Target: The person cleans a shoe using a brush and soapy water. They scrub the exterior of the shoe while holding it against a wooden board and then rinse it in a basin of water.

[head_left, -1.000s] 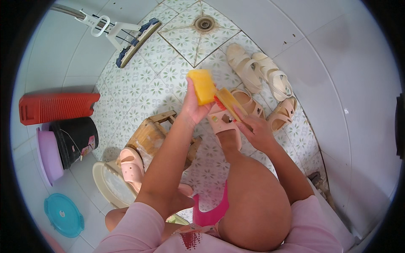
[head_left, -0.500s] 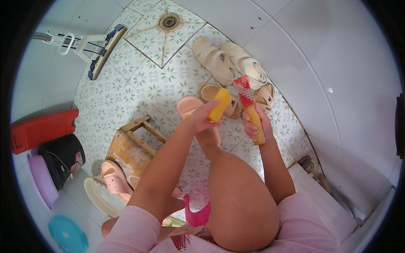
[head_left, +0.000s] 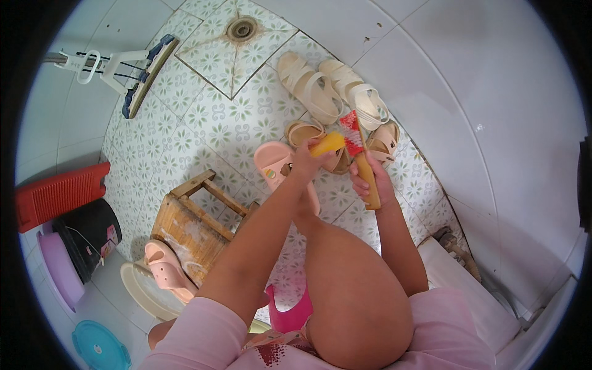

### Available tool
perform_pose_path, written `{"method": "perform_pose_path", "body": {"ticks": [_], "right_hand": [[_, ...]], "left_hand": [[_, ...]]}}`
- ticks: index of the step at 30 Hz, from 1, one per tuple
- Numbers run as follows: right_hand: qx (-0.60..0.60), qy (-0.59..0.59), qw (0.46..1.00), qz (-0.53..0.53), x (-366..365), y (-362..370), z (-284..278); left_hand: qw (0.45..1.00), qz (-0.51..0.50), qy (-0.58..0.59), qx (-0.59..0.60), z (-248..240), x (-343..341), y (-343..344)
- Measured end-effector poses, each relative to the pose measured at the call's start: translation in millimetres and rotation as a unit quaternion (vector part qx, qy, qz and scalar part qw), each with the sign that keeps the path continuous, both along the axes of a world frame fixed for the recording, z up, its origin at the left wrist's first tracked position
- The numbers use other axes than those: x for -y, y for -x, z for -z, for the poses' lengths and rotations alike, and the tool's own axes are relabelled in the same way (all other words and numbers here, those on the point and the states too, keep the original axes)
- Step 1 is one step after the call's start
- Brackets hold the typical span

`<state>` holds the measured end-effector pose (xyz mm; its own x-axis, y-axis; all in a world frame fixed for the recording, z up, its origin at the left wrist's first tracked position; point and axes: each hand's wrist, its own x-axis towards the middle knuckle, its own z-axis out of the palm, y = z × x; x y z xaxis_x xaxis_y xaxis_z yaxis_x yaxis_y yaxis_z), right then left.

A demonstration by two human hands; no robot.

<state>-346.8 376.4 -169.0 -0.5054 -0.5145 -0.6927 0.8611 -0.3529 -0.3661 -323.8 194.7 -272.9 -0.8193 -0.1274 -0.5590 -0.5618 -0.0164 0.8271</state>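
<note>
My left hand [head_left: 308,163] is closed round a yellow bar of soap [head_left: 328,143], whose end points at the brush's bristles. A scrubbing brush [head_left: 368,182] with red and white bristles and a yellowish handle is upright in my right hand [head_left: 375,180], fingers wrapped round the handle. Soap and bristles appear to touch or nearly touch. Beneath them on the floor lie tan sandals [head_left: 383,142], partly hidden by my hands and the brush. Just beyond stand a cream left sandal [head_left: 308,89] and a cream right sandal [head_left: 354,92]. A pink slipper [head_left: 271,157] is at my foot.
To the left, a wooden stool [head_left: 191,228] lies tipped beside another pink slipper [head_left: 165,268] and a cream basin [head_left: 139,283]. A red washboard [head_left: 61,194], black bucket [head_left: 98,231] and purple basin [head_left: 58,265] stand by the wall. A mop [head_left: 145,77] and floor drain [head_left: 242,28] are farther off.
My left hand has moved right and tipped the soap from near upright to nearly level, bringing it against or close to the bristles. The brush remains in my right hand, slightly shifted.
</note>
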Motion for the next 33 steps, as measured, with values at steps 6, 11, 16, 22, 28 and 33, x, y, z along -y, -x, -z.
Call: {"method": "perform_pose_path", "body": {"ticks": [6, 11, 16, 22, 28, 33], "right_hand": [[0.001, 0.039, 0.999, -0.027, 0.6, -5.0, 9.0], [0.024, 0.103, 0.994, -0.018, 10.1, -7.7, 10.0], [0.024, 0.171, 0.985, 0.005, 5.2, -6.1, 14.6], [-0.008, 0.176, 0.984, 0.001, 15.7, -16.3, 10.2], [-0.020, 0.228, 0.973, -0.040, 56.9, 14.4, -85.0], [-0.204, 0.179, 0.938, -0.217, 125.0, 23.0, -227.0]], "left_hand": [[0.972, -0.007, 0.233, 0.013, -46.1, -12.8, 4.9], [0.960, 0.008, 0.277, 0.046, -39.4, -2.2, -1.0], [0.958, 0.067, 0.276, -0.028, -37.7, -9.2, -10.4], [0.979, -0.017, 0.199, -0.032, -90.7, 29.2, -23.4], [0.978, -0.145, 0.115, -0.092, -251.4, 101.2, -137.5], [0.894, -0.377, 0.237, 0.047, -288.6, 174.4, -298.0]]}}
